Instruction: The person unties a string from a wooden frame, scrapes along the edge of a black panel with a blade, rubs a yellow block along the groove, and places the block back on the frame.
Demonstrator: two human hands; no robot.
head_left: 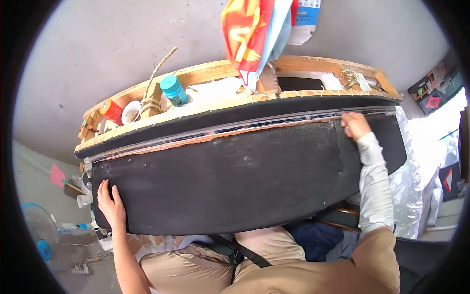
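Note:
A wide black-covered work surface (230, 181) spreads out in front of me. My left hand (111, 206) rests at its left end, fingers extended and apart, holding nothing. Toward the right, my right hand (355, 126) is closed in a fist-like pinch at the far side of the surface. It is beside a long clear strip (220, 130) that runs along the foot of a black padded ledge (196, 128). Whatever the right fingers hold, if anything, is hidden. A brownish edge (196, 142) lies along the near side of the strip.
Behind the ledge, a wooden frame (200, 73) holds a teal jar (174, 90), an orange-red container (111, 111), a white cup (130, 112) and coiled rope (349, 78). Red and blue bags (249, 36) hang above. A fan (44, 250) stands at left; plastic sheeting (411, 181) hangs at right.

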